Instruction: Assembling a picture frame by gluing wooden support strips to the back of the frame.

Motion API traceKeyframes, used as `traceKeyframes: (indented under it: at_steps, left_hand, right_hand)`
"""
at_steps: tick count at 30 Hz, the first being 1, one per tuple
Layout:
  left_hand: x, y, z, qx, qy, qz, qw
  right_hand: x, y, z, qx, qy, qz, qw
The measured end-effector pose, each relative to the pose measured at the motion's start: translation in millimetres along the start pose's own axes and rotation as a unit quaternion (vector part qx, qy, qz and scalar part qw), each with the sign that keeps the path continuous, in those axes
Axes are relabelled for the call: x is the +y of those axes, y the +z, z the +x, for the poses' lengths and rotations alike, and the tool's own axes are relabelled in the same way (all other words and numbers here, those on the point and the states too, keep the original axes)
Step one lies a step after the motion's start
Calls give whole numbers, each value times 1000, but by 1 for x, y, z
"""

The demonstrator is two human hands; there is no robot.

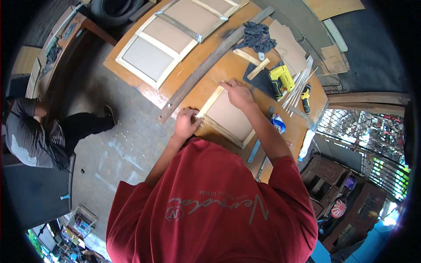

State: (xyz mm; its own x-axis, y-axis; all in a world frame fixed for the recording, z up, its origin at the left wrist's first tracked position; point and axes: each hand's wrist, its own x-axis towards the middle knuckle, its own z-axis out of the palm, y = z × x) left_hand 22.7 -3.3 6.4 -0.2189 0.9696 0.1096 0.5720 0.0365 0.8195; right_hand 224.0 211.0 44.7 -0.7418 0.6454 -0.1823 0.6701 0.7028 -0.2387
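Observation:
A small wooden frame (212, 99) of pale strips around a light brown panel (228, 115) lies on the table in front of me. My left hand (187, 123) grips its near-left corner, fingers curled over the wood. At the far end of the same left strip, my right hand (239, 94) holds the other corner between thumb and fingers. Just beyond the frame, a long dark wooden bar (206, 65) lies slantwise across the table. My right forearm crosses over part of the panel and hides its right side.
A larger panelled frame (175, 55) lies across the bar. On the right are a yellow power tool (282, 79), a yellow-black drill (305, 97), thin white sticks (299, 85), a dark cloth (256, 37) and a metal ruler (254, 151). Another person (39, 131) is at the left.

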Motion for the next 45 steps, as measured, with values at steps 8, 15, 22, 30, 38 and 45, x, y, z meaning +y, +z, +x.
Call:
traceKeyframes:
  at_steps: [8,15,22,30,38,45]
  left_hand:
    - [4,-1,-1,-19,-24,-3,1000]
    - [4,-2,1,-30,-40,-8,999]
    - [3,-1,1,-11,-25,-10,1000]
    - [7,-3,0,-13,-29,-12,999]
    - [4,-2,-1,-16,-32,-10,999]
    - [1,0,-2,-7,-26,-5,1000]
  right_hand:
    - [-2,4,-5,16,-7,-17,1000]
    - [2,9,-5,30,-15,-8,999]
    - [2,8,-5,35,-2,-9,999]
    - [0,16,-8,73,55,-4,996]
    - [-3,15,-5,112,58,18,992]
    - [-3,17,-4,122,73,24,989]
